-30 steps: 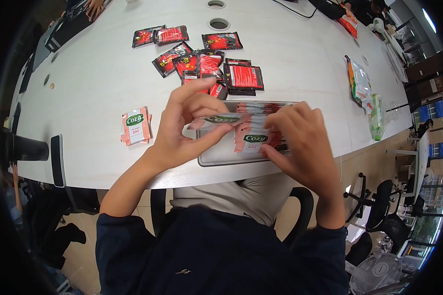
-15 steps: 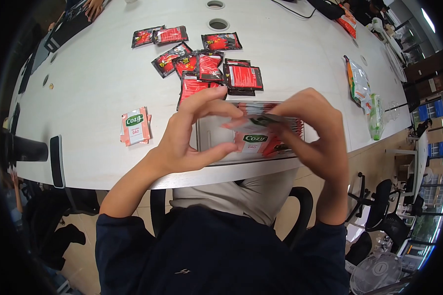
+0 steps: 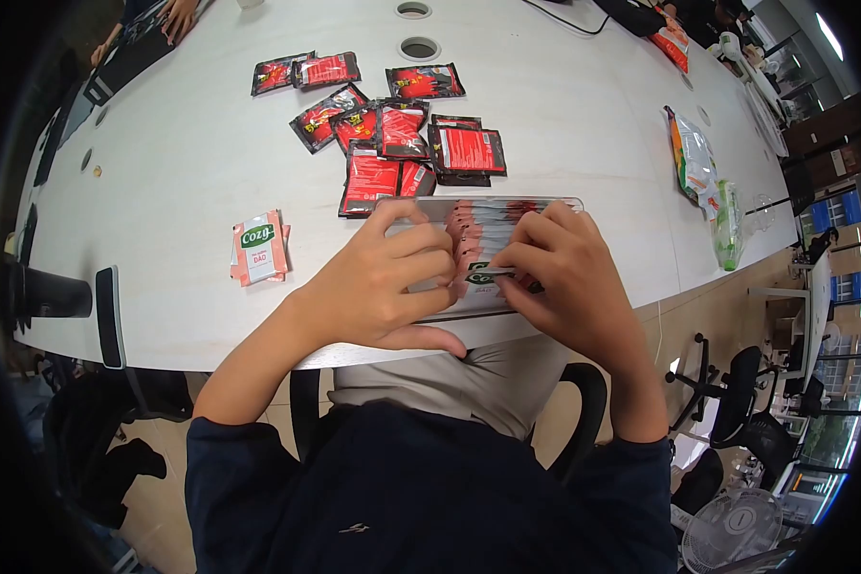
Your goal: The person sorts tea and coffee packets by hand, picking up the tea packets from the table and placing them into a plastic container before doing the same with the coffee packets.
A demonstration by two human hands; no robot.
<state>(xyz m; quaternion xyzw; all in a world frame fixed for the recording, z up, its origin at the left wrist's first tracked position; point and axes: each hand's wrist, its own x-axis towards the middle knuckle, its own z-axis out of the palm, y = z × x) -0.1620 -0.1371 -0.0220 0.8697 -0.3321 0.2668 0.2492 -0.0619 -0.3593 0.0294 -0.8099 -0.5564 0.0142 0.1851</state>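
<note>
A clear tray lies at the table's front edge, with a row of pink Cozy sachets standing in its right part. My right hand pinches the top edge of a Cozy sachet at the front of the row. Over the tray's left part is my left hand, its fingers curled inside and the thumb stretched out along the front wall; nothing shows in it. A small stack of Cozy sachets lies flat on the table to the left.
Several red and black packets are spread behind the tray. A phone and a dark cup stand at the left. Plastic bags lie at the right. Another person's hand is at the far left of the table.
The sachet that was held above the tray is now down at the row, in my right hand. My left hand has moved away from it and rests on the tray's left part.
</note>
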